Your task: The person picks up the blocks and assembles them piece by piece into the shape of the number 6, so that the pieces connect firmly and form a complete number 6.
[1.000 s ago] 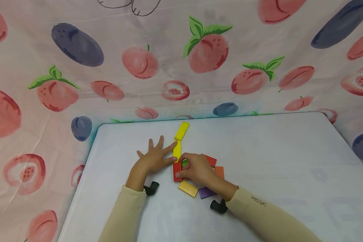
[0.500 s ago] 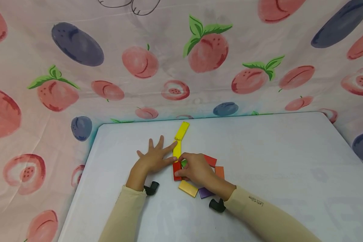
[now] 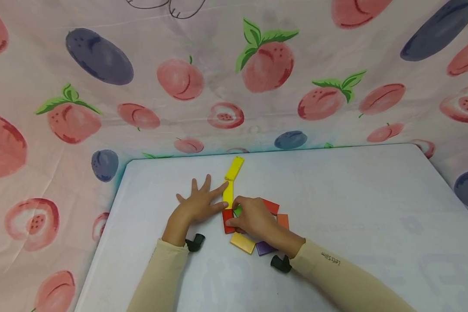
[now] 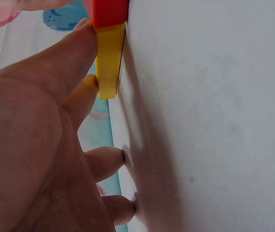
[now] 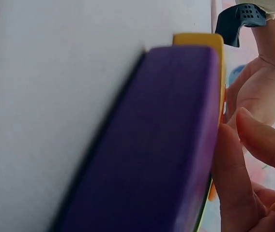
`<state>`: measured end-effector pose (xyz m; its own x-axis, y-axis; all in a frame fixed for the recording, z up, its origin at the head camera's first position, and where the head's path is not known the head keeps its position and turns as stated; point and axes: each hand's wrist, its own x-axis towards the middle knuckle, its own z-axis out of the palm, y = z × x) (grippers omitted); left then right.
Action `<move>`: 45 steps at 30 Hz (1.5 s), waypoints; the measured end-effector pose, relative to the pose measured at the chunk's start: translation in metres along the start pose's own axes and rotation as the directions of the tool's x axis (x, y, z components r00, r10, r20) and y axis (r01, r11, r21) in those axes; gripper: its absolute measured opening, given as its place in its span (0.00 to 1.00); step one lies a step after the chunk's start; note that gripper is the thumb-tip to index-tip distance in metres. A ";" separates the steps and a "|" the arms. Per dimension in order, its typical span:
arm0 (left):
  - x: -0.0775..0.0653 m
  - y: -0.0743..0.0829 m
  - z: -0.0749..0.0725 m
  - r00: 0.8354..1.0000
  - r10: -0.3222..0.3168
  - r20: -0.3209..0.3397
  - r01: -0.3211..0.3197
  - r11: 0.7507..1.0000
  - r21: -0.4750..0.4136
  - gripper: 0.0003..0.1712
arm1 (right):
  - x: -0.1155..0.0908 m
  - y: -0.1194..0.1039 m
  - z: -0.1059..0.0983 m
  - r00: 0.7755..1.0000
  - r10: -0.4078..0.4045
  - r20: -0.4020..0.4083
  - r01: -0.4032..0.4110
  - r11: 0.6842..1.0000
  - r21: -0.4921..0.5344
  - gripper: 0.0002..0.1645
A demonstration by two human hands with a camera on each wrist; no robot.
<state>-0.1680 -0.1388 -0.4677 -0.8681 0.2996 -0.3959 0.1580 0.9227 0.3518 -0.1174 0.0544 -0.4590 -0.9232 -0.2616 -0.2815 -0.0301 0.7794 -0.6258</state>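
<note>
Coloured flat domino-like blocks lie in a loose ring on the white table [image 3: 355, 208]. My left hand [image 3: 196, 206] is spread flat, thumb and forefinger touching the left side of the yellow block [image 3: 228, 195]. Its thumb also reaches the top of the red block [image 3: 228, 221]. My right hand [image 3: 255, 219] bends over the ring from the right. Its thumb touches the red block, and its forefinger is by the green block [image 3: 238, 211], which is mostly hidden. Whether it pinches a block is unclear. In the right wrist view the purple block [image 5: 142, 145] is closest.
A second yellow block [image 3: 235, 168] lies beyond, end to end at an angle. Around my right hand are a gold block [image 3: 242, 243], an orange block [image 3: 283, 221] and another red block [image 3: 271, 206]. A fruit-print cloth [image 3: 226, 43] stands behind the table.
The red block under my right thumb has shifted very slightly to the left. My right forearm has edged a little left. My left hand stays put.
</note>
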 end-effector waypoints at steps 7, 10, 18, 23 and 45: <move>0.000 -0.001 0.000 1.000 0.000 0.004 0.000 1.000 -0.002 0.40 | 0.003 0.001 -0.001 0.999 -0.041 -0.026 0.040 0.999 -0.022 0.21; 0.000 -0.001 0.000 1.000 0.001 0.005 -0.001 1.000 -0.001 0.40 | 0.004 0.002 0.000 0.999 -0.046 -0.021 0.046 0.999 -0.008 0.21; 0.001 -0.001 0.000 1.000 0.003 0.000 -0.003 1.000 0.002 0.41 | 0.004 0.002 -0.001 0.999 -0.015 0.029 0.012 0.996 0.090 0.20; 0.001 0.000 -0.001 1.000 -0.005 -0.002 0.005 1.000 0.006 0.41 | 0.003 0.004 0.000 0.998 -0.041 0.039 0.036 0.991 0.129 0.19; 0.002 -0.003 0.000 1.000 -0.012 -0.003 0.012 1.000 0.020 0.41 | -0.004 0.023 -0.033 0.998 0.005 0.062 -0.026 0.936 0.351 0.21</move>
<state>-0.1699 -0.1410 -0.4696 -0.8712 0.2876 -0.3980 0.1567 0.9310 0.3297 -0.1274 0.0925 -0.4486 -0.8980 -0.2927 -0.3286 0.1301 0.5368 -0.8336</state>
